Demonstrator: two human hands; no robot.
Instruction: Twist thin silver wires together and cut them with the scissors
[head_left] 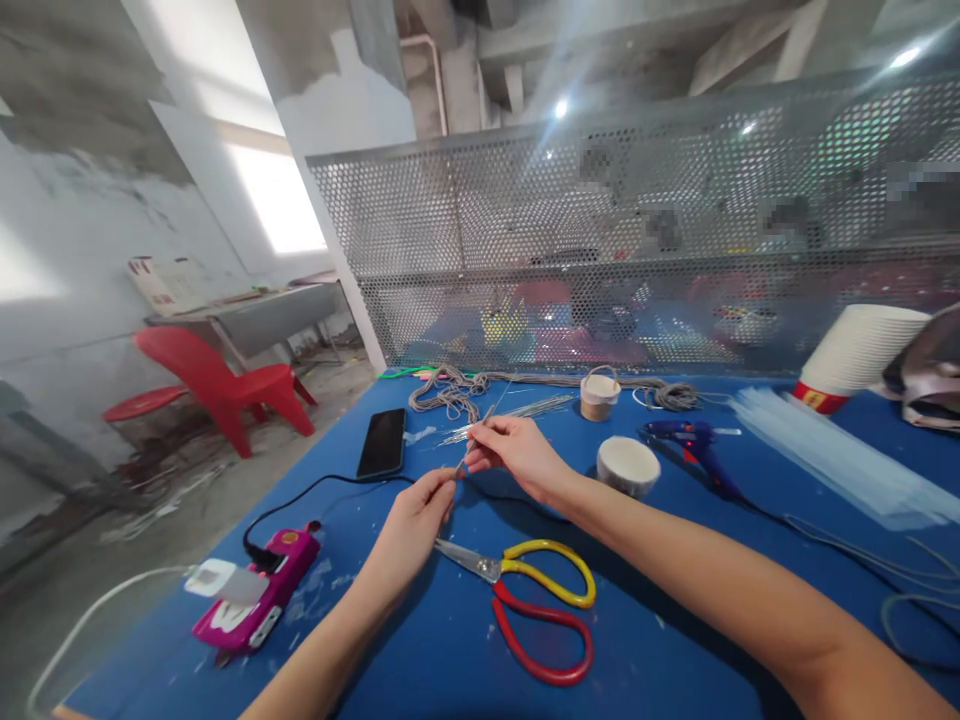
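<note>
Head view, near to far: scissors (525, 600) with yellow and red handles lie on the blue tabletop (420, 650) at 6 o'clock, a pink power strip (255, 595) at 8 o'clock. Above the scissors, the left hand (412, 525) and right hand (517, 452) meet, each with fingers pinched together on 1 thin grey cord (474, 440) running between them. Farther on, a black phone (382, 443) sits at 11 o'clock, a blue glue gun (694, 445) at 2 o'clock, and a bundle of grey cord (457, 392) at 12 o'clock.
</note>
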